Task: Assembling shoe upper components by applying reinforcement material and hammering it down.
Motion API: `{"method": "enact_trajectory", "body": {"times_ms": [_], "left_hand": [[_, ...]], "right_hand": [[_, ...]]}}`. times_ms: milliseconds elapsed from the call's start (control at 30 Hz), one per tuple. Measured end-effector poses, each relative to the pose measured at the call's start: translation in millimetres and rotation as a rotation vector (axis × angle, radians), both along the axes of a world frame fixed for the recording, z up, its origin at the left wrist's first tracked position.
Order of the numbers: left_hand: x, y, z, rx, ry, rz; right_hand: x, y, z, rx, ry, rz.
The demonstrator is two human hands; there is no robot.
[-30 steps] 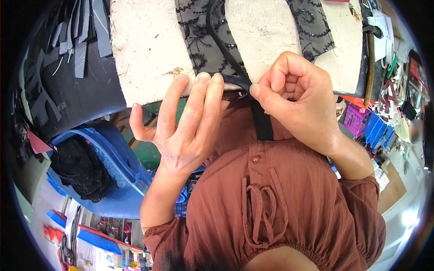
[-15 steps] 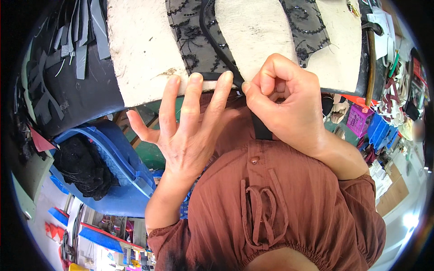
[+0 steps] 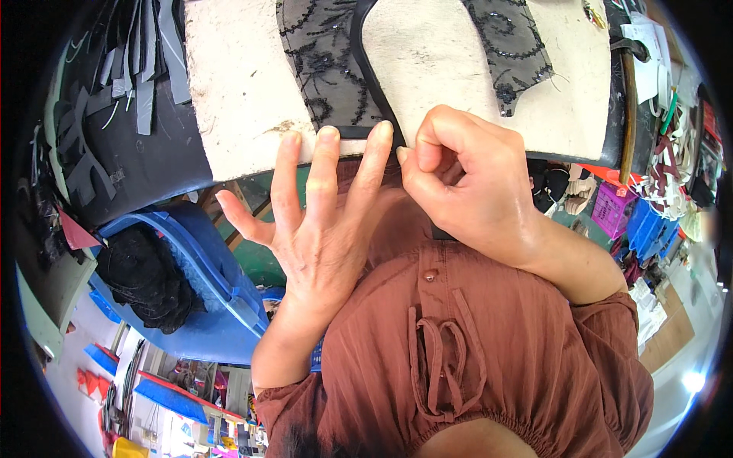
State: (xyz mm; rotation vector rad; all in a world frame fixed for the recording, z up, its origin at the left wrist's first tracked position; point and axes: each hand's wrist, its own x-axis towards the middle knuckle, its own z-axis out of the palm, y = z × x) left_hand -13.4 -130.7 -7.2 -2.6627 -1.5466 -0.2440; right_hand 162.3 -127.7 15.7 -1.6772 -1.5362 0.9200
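Note:
A black sheer fabric piece with sequins and embroidery (image 3: 328, 72) lies on a pale board (image 3: 237, 103) in front of me. A narrow black strip (image 3: 362, 53) follows its curved right edge, and a dark band runs along its near end. My left hand (image 3: 313, 233) is spread, its fingertips resting at the board's near edge, the index finger beside the corner of the strip. My right hand (image 3: 477, 183) is closed in a pinch at the strip's near end, thumb tip close to the left index finger. The pinched part is mostly hidden by the fingers.
A second sequined piece (image 3: 508, 49) lies further right on the board. Cut grey and black strips (image 3: 145, 76) are heaped at the far left. Below them stands a blue chair (image 3: 206, 294) with black cloth (image 3: 145, 282) on it. A wooden stick (image 3: 630, 114) is at the right.
The strip has shifted from lying across the fabric to lying along its curved right edge. My right hand has drawn slightly toward me and left; the left hand has hardly moved.

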Motion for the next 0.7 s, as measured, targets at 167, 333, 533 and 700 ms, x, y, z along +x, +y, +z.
{"method": "enact_trajectory", "body": {"times_ms": [167, 333, 533, 700], "left_hand": [[1.5, -1.9, 5.0, -0.029, 0.015, 0.018], [2.5, -2.3, 10.6, -0.084, 0.003, 0.017], [0.9, -4.8, 10.1, -0.093, 0.003, 0.018], [1.5, -0.5, 15.0, -0.099, 0.034, 0.001]], "right_hand": [[27.0, 38.3, 21.0, -0.263, 0.067, 0.138], [25.8, 70.5, 10.7, -0.014, -0.233, 0.318], [36.5, 73.6, 6.4, -0.065, -0.080, 0.352], [35.5, 77.5, 3.0, -0.013, -0.142, 0.378]]}}
